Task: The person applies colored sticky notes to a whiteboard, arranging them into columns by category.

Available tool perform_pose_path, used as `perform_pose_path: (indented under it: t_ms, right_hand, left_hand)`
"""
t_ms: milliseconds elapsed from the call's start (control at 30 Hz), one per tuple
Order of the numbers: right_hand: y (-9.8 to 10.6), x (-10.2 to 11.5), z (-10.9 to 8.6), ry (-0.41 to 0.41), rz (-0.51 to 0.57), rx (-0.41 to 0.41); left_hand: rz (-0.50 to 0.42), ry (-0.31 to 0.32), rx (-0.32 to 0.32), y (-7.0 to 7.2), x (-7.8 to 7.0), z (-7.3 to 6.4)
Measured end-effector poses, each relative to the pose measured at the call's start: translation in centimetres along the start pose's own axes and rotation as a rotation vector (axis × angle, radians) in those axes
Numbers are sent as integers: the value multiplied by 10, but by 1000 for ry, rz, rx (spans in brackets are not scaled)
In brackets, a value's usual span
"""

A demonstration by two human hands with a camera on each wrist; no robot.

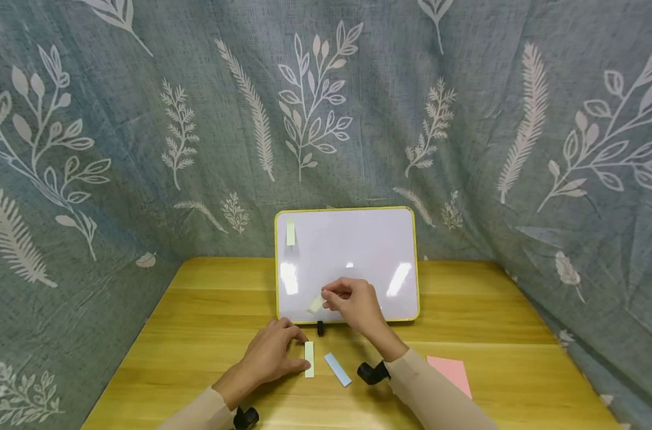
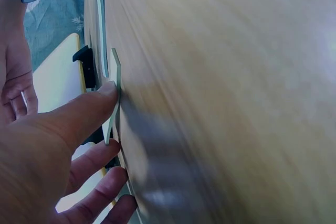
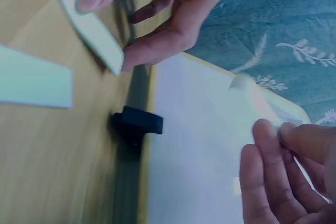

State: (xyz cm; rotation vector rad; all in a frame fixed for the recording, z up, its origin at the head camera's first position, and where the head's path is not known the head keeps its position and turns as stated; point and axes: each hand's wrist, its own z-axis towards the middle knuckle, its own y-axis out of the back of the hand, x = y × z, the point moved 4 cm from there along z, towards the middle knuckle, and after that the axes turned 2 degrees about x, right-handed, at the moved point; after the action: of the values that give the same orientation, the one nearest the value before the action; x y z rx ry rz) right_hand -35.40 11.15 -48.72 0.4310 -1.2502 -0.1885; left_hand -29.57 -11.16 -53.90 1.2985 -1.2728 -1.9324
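Note:
My right hand [image 1: 358, 303] pinches one end of a pale yellow-green sticky note [image 1: 316, 304] between thumb and index finger. The loose end of this note points down and left, in front of the lower part of the whiteboard [image 1: 353, 251]. On the table before the board, my left hand [image 1: 272, 352] holds a narrow pale green sticky-note pad [image 1: 309, 357]. In the right wrist view the left thumb lies on that pad [image 3: 94, 35], with the index finger at its far end. A similar note [image 1: 291, 233] is stuck at the board's upper left.
A light blue sticky-note pad [image 1: 338, 369] lies slantwise on the table, right of the green one. Farther right, a pink sheet [image 1: 451, 374] is partly covered by the right sleeve. A black clip-like foot [image 1: 320, 328] sits at the whiteboard's bottom edge. Patterned cloth [image 1: 315, 119] hangs behind.

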Motion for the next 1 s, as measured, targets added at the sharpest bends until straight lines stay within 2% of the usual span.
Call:
perform_pose_path:
  t_ms: [133, 267, 533, 667, 833, 1000]
  right_hand:
    - [4, 4, 2, 4, 130, -24]
    - [5, 4, 4, 33, 193, -33]
    - [4, 9, 5, 119, 139, -68]
    - [1, 15, 6, 167, 120, -109]
    - [-4, 22, 7, 225, 122, -146]
    - [-12, 26, 11, 281, 107, -175]
  left_hand:
    - [9, -7, -14, 0, -1, -1]
    - [10, -6, -15, 0, -2, -2]
    - [-52, 14, 5, 6, -1, -2]
    - [-83, 48, -12, 11, 1, 0]
    - [-126, 91, -70, 21, 7, 4]
    - [-187, 145, -147, 39, 16, 12]
